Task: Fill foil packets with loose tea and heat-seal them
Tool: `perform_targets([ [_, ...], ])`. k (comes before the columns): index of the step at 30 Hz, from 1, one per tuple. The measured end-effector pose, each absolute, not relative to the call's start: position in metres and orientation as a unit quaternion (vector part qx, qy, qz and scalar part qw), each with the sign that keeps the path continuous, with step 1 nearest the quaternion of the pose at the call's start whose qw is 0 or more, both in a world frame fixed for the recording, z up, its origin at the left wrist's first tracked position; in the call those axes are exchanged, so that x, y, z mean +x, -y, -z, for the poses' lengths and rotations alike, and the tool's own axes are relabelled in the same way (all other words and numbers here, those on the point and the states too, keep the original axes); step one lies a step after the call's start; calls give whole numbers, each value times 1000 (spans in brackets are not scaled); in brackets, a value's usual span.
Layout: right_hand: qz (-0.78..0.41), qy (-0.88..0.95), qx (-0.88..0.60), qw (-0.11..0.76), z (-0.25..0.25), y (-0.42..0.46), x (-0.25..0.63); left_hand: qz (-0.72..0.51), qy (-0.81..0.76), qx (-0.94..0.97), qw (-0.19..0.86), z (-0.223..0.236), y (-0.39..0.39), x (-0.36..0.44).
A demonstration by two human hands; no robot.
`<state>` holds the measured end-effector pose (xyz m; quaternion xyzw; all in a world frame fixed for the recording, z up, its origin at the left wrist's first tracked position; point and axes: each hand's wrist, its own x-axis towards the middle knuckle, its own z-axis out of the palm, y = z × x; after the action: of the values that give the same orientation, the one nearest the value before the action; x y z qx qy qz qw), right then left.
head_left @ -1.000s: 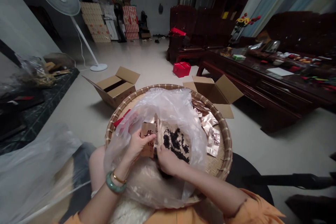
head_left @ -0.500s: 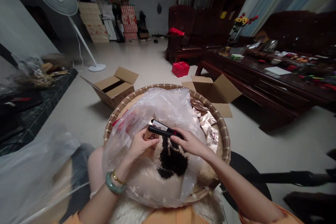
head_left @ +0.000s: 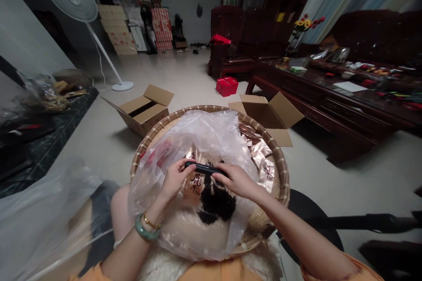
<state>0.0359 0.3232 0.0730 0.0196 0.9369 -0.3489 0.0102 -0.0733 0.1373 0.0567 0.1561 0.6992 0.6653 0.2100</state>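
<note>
My right hand [head_left: 232,178] grips one end of a slim black flat iron [head_left: 206,168], like a small hair straightener, its two arms pressed together. At its other end, my left hand [head_left: 174,178] pinches the tip between thumb and fingers. A copper-coloured foil pouch [head_left: 192,188] with dark lettering lies just below and behind the iron, against my left fingers; whether its edge is clamped is hidden. Dark loose tea leaves [head_left: 217,204] lie in a heap on a clear plastic sheet [head_left: 184,237], close under my right hand.
A round woven bamboo tray [head_left: 284,171] carries the plastic and, at its right, several foil pouches [head_left: 263,158]. Beyond it stand two open cardboard boxes [head_left: 150,112] and a red box [head_left: 227,86]. A white fan [head_left: 122,85] is far left; a dark wooden table [head_left: 316,96] stands right.
The flat iron's arms have closed together and it has levelled out. My left hand has shifted from the pouch's side up to the iron's tip.
</note>
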Motion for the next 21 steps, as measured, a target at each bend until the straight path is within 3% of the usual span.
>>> perform_targets([
  [13,399,-916,-7,-48,-57,-303,27,-652,-705,169,221,-55,-151,-62],
  [21,481,-873,55,-58,-52,-313,26,-619,-647,194,400,-38,-143,-60],
])
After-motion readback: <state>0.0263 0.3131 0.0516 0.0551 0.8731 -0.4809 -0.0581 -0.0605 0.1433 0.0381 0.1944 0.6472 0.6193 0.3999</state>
